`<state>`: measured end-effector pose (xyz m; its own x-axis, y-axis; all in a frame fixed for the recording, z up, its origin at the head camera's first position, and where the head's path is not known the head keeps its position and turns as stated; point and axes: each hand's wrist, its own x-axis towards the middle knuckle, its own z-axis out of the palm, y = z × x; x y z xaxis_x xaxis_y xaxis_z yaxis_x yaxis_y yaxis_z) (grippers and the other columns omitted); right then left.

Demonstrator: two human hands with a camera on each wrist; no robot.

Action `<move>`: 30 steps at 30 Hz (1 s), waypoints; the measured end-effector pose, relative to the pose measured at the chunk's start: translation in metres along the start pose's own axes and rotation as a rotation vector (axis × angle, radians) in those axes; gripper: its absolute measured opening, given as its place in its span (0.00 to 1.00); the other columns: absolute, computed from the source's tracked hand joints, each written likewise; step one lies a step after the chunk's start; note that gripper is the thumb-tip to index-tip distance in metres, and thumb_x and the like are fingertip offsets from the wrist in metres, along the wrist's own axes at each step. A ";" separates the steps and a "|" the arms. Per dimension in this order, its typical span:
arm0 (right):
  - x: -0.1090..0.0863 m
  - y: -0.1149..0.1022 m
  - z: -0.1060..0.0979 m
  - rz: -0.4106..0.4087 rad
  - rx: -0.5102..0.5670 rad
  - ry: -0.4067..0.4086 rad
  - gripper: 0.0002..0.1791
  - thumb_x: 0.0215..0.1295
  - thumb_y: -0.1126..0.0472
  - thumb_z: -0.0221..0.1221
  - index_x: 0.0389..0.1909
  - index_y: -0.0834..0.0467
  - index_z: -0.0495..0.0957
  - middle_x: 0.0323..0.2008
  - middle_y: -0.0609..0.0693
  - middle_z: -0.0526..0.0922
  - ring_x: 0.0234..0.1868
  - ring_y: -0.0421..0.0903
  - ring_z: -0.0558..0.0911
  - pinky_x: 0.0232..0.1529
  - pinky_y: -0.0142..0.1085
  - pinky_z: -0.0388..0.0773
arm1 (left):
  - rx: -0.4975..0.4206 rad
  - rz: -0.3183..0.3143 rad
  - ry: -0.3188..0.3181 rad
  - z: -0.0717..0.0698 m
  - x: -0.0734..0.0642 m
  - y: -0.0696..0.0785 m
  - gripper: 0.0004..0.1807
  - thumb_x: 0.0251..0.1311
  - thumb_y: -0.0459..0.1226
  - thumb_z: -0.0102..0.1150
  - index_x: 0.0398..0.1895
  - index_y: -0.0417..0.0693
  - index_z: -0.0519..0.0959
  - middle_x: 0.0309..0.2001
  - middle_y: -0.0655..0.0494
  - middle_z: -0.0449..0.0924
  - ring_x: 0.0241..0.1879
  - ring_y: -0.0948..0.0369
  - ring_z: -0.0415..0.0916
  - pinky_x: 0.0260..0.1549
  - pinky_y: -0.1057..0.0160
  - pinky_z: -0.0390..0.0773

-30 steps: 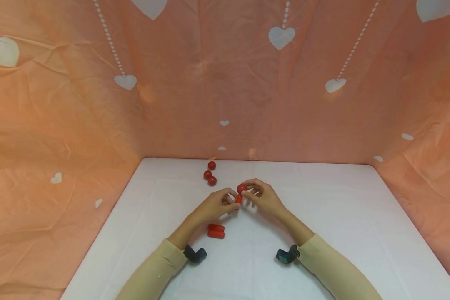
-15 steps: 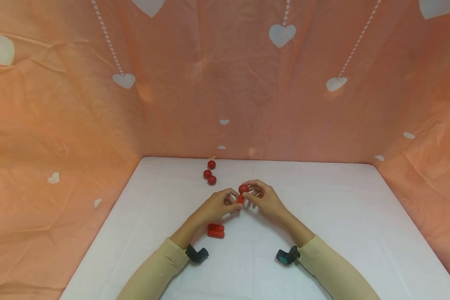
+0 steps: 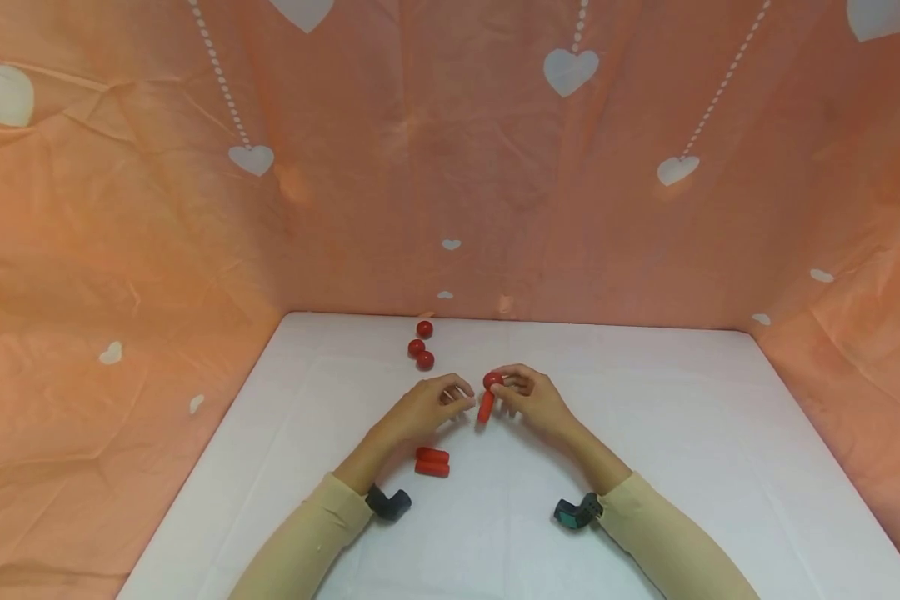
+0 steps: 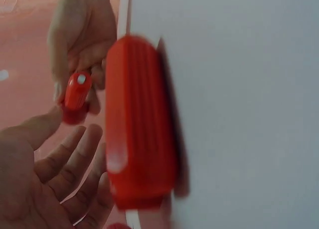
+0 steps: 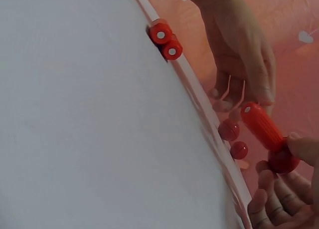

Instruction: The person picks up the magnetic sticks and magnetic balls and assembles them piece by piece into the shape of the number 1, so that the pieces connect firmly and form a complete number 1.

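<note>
Between thumb and fingers, my right hand (image 3: 534,403) pinches a red ball (image 3: 492,380). A ridged red rod (image 3: 487,407) sticks out from that ball toward the front of the table, its free end showing a small silvery dot in the right wrist view. Just to the left is my left hand (image 3: 426,405), fingers loosely bent and apart from the rod, holding nothing. Two more red rods (image 3: 432,469) lie side by side on the table near my left forearm; one rod (image 4: 139,124) looms large in the left wrist view.
Three red balls (image 3: 416,348) sit close together toward the back of the white table (image 3: 607,375). Behind and at the sides hangs an orange cloth (image 3: 495,183) with white hearts. A black wrist camera (image 3: 388,504) is on each forearm.
My left hand has let go of the rod and drawn back a little to the left. The rod stays joined to the ball in my right hand, which has shifted slightly right.
</note>
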<state>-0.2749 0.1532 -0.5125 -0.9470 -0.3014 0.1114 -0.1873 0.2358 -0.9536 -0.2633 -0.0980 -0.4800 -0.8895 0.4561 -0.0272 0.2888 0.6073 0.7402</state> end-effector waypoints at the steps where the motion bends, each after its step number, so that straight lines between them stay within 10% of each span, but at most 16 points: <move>1: 0.000 0.001 0.000 0.019 -0.001 0.000 0.18 0.76 0.59 0.67 0.61 0.62 0.81 0.43 0.55 0.90 0.32 0.46 0.83 0.29 0.33 0.76 | 0.005 0.003 0.016 -0.002 0.000 -0.001 0.11 0.75 0.48 0.65 0.54 0.58 0.84 0.44 0.62 0.87 0.47 0.60 0.83 0.49 0.56 0.83; 15: 0.000 0.000 -0.009 0.190 0.018 -0.054 0.21 0.75 0.53 0.68 0.61 0.60 0.82 0.39 0.50 0.87 0.34 0.46 0.79 0.37 0.34 0.77 | 0.097 -0.056 0.210 -0.029 -0.001 -0.014 0.11 0.72 0.40 0.70 0.54 0.52 0.84 0.49 0.56 0.85 0.46 0.56 0.81 0.49 0.54 0.84; 30: -0.002 -0.003 -0.013 0.225 0.073 -0.100 0.22 0.76 0.55 0.67 0.62 0.63 0.80 0.34 0.51 0.84 0.34 0.47 0.77 0.36 0.33 0.75 | 0.245 -0.038 0.285 -0.046 0.016 -0.033 0.17 0.69 0.39 0.73 0.57 0.48 0.82 0.51 0.46 0.80 0.46 0.52 0.82 0.44 0.51 0.86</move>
<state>-0.2755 0.1655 -0.5059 -0.9315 -0.3393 -0.1310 0.0484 0.2413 -0.9692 -0.3029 -0.1407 -0.4736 -0.9541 0.2519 0.1620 0.2991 0.7738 0.5583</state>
